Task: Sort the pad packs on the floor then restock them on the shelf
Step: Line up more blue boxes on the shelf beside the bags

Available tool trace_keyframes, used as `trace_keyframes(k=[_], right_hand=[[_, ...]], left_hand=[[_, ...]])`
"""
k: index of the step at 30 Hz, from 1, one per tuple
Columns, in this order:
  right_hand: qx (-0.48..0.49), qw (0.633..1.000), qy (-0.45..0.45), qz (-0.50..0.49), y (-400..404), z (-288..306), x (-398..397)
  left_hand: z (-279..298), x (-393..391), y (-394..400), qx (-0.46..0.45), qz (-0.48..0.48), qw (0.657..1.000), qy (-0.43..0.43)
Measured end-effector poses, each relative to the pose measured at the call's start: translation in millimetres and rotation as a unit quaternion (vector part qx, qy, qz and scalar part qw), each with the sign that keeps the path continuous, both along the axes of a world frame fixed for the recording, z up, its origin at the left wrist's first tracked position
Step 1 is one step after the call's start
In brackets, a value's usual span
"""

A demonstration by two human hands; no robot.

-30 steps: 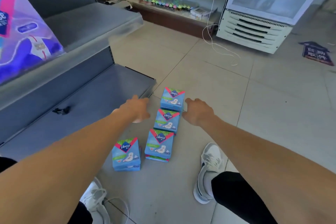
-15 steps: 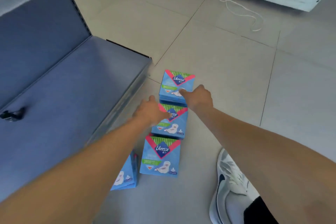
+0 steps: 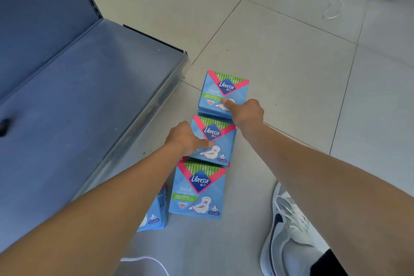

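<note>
Several blue Libresse pad packs lie in a row on the tiled floor beside the grey bottom shelf [image 3: 89,101]. My right hand [image 3: 245,113] grips the near right corner of the far pack [image 3: 220,91], thumb on its top face. My left hand [image 3: 186,141] grips the left side of the middle pack [image 3: 220,141], thumb lying across its face. The near pack [image 3: 197,190] lies untouched. Another pack [image 3: 156,213] shows partly under my left forearm.
The grey shelf board is bare except for a small dark object [image 3: 3,126] at its left edge. A white cord [image 3: 329,2] trails over the floor at the back right. My white shoe [image 3: 289,226] stands right of the packs.
The view has tipped further down and closer. Both hands have closed onto the packs: the right thumb now on the far pack, the left thumb on the middle one.
</note>
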State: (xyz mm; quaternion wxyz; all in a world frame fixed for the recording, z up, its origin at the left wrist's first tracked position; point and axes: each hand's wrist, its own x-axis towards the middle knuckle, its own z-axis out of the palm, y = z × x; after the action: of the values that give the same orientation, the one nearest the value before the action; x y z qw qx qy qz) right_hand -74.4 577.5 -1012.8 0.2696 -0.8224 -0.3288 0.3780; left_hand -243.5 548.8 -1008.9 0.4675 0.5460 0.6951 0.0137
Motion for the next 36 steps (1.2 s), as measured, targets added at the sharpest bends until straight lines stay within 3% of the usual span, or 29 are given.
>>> trace_keyframes(k=[9, 16, 26, 36], right_hand=[[0.038, 0.983, 0.15, -0.1, -1.2, 3.3, 17.9], [0.105, 0.976, 0.16, -0.105, -11.2, 42.5, 25.9], [0.213, 0.947, 0.217, -0.102, -45.0, 175.8, 29.4], [0.308, 0.908, 0.282, 0.008, -95.5, 323.7, -14.6]], left_hand=[[13.6, -10.5, 6.1, -0.039, 0.121, 0.983, -0.136], [45.8, -23.4, -2.2, -0.039, 0.154, 0.967, -0.2], [157.0, -52.1, -12.9, 0.058, 0.208, 0.94, -0.264], [310.9, -93.0, -54.9, 0.231, 0.209, 0.905, -0.291]])
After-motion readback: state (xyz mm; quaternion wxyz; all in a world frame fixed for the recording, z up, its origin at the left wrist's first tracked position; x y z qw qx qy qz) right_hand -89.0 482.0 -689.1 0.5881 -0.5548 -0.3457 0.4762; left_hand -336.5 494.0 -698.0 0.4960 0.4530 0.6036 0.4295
